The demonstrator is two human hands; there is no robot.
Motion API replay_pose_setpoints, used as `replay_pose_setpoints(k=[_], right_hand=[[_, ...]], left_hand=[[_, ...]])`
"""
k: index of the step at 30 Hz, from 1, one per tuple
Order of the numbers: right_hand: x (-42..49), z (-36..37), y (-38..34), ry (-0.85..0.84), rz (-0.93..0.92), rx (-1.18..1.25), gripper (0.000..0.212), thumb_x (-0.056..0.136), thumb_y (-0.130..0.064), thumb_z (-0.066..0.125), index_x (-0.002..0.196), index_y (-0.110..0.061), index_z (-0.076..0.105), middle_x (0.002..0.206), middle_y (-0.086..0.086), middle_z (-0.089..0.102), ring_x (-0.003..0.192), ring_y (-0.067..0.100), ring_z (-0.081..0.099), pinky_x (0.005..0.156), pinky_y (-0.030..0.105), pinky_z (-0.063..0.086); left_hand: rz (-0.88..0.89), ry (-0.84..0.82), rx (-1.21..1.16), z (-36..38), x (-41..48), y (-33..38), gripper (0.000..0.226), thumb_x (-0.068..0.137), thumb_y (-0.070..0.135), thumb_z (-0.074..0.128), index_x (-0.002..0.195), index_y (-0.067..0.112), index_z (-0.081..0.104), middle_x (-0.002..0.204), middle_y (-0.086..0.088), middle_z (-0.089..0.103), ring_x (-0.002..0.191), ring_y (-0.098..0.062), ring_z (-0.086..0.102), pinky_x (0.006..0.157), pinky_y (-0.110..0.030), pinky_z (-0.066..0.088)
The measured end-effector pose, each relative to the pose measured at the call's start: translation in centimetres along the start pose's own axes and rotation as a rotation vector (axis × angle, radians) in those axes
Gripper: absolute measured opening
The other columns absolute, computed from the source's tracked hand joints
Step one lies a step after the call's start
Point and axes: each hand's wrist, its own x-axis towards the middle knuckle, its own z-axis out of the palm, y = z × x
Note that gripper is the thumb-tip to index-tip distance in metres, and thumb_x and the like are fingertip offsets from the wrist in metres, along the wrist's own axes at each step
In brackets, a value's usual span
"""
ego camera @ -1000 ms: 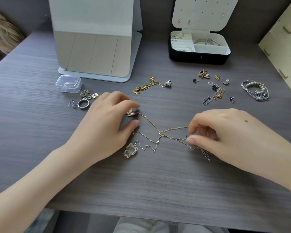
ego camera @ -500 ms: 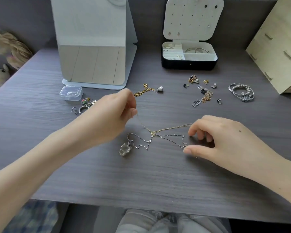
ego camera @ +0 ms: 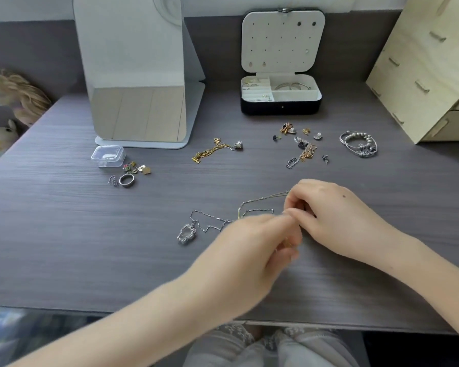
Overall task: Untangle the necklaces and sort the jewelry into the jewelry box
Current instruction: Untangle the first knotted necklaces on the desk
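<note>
A silver chain [ego camera: 210,219] with a clear framed pendant [ego camera: 186,233] lies tangled with a thin gold chain [ego camera: 260,200] on the grey desk [ego camera: 64,247]. My left hand [ego camera: 255,247] has its fingers curled and holds a small gold piece of that chain near its fingertips. My right hand [ego camera: 326,215] pinches the gold chain's other end right beside it. The two hands touch at the fingertips. The black jewelry box [ego camera: 281,107] stands open at the back with rings and a bangle inside.
A standing mirror [ego camera: 141,75] is at the back left, a wooden drawer unit [ego camera: 424,70] at the right. Loose on the desk: a clear plastic case [ego camera: 108,156], a ring and charms [ego camera: 127,179], a gold chain heap [ego camera: 212,152], several earrings [ego camera: 300,144], silver bracelets [ego camera: 358,144].
My left hand has swung right from above the pendant to meet my right hand, taking its end of the gold chain along. The view has tilted up.
</note>
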Motion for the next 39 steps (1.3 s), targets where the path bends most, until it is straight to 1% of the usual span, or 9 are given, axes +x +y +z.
replay_pose_setpoints(k=[6, 11, 14, 18, 21, 25, 29, 33, 39], right_hand=[[1.0, -0.8, 0.5, -0.007, -0.018, 0.162, 0.015, 0.090, -0.023, 0.057, 0.077, -0.025, 0.052, 0.077, -0.012, 0.057, 0.073, 0.000, 0.050, 0.066, 0.020, 0.035], [1.1, -1.7, 0.4, -0.004, -0.039, 0.264, 0.019, 0.090, -0.016, 0.057, 0.074, -0.025, 0.053, 0.068, -0.011, 0.060, 0.065, -0.001, 0.053, 0.060, 0.013, 0.038], [0.9, -2.4, 0.4, -0.018, -0.037, 0.341, 0.017, 0.090, -0.015, 0.055, 0.075, -0.023, 0.054, 0.070, -0.013, 0.065, 0.064, -0.001, 0.058, 0.059, 0.013, 0.041], [0.8, -3.2, 0.5, -0.015, -0.039, 0.410, 0.016, 0.090, -0.013, 0.055, 0.076, -0.021, 0.055, 0.076, -0.007, 0.068, 0.067, 0.004, 0.063, 0.061, 0.019, 0.048], [0.8, -3.5, 0.6, -0.021, -0.034, 0.429, 0.015, 0.090, -0.014, 0.055, 0.076, -0.020, 0.055, 0.078, -0.008, 0.069, 0.067, 0.004, 0.063, 0.062, 0.023, 0.049], [0.9, -3.6, 0.8, -0.033, -0.023, 0.419, 0.015, 0.090, -0.015, 0.056, 0.076, -0.021, 0.056, 0.077, -0.008, 0.069, 0.067, 0.004, 0.063, 0.062, 0.022, 0.049], [1.0, -3.3, 1.1, -0.033, 0.001, 0.352, 0.015, 0.090, -0.015, 0.056, 0.075, -0.020, 0.055, 0.072, -0.007, 0.067, 0.066, 0.003, 0.061, 0.058, 0.016, 0.043], [0.3, -2.4, 1.4, 0.034, -0.014, 0.077, 0.007, 0.085, -0.030, 0.059, 0.082, -0.024, 0.057, 0.078, -0.013, 0.058, 0.072, -0.001, 0.052, 0.065, 0.013, 0.037], [-2.7, -1.1, 0.5, -0.051, -0.283, -0.148, 0.034, 0.069, -0.067, 0.050, 0.082, -0.037, 0.061, 0.088, -0.011, 0.052, 0.080, 0.013, 0.046, 0.070, 0.032, 0.040]], left_hand=[[0.067, -0.013, 0.019, 2.5, -0.6, -0.2, 0.012, 0.085, 0.021, 0.055, 0.090, 0.017, 0.065, 0.076, 0.002, 0.056, 0.068, -0.009, 0.042, 0.059, -0.014, 0.027], [0.057, -0.026, -0.015, 1.4, -0.7, -0.8, 0.024, 0.088, 0.031, 0.051, 0.104, 0.021, 0.066, 0.080, 0.006, 0.057, 0.067, -0.002, 0.051, 0.063, -0.008, 0.034], [-0.034, 0.084, 0.008, -0.4, -0.5, -2.4, 0.019, 0.086, 0.023, 0.054, 0.097, 0.020, 0.070, 0.079, 0.012, 0.056, 0.062, 0.013, 0.045, 0.061, 0.001, 0.030], [-0.144, 0.195, 0.074, -2.0, 0.2, -5.4, 0.024, 0.082, 0.011, 0.051, 0.092, 0.020, 0.071, 0.081, 0.009, 0.060, 0.065, 0.009, 0.047, 0.063, -0.002, 0.033], [-0.068, 0.120, 0.127, -2.6, 0.8, -6.7, 0.033, 0.084, 0.005, 0.047, 0.102, 0.020, 0.071, 0.101, 0.008, 0.065, 0.085, -0.002, 0.052, 0.078, -0.010, 0.037], [0.047, -0.017, 0.226, -2.6, 1.0, -7.6, 0.034, 0.090, 0.030, 0.040, 0.114, 0.031, 0.065, 0.128, 0.012, 0.057, 0.112, -0.016, 0.049, 0.089, -0.037, 0.037], [0.067, -0.057, 0.327, -2.4, 0.5, -7.9, 0.036, 0.092, 0.039, 0.037, 0.117, 0.038, 0.063, 0.135, 0.010, 0.053, 0.124, -0.018, 0.045, 0.094, -0.034, 0.029], [0.048, -0.059, 0.309, -2.5, 0.2, -8.2, 0.039, 0.092, 0.041, 0.036, 0.121, 0.037, 0.061, 0.137, 0.013, 0.050, 0.130, -0.015, 0.042, 0.100, -0.033, 0.025], [0.049, -0.048, 0.291, -2.5, 0.0, -8.6, 0.042, 0.090, 0.043, 0.037, 0.125, 0.033, 0.058, 0.140, 0.015, 0.047, 0.133, -0.008, 0.034, 0.105, -0.031, 0.021]])
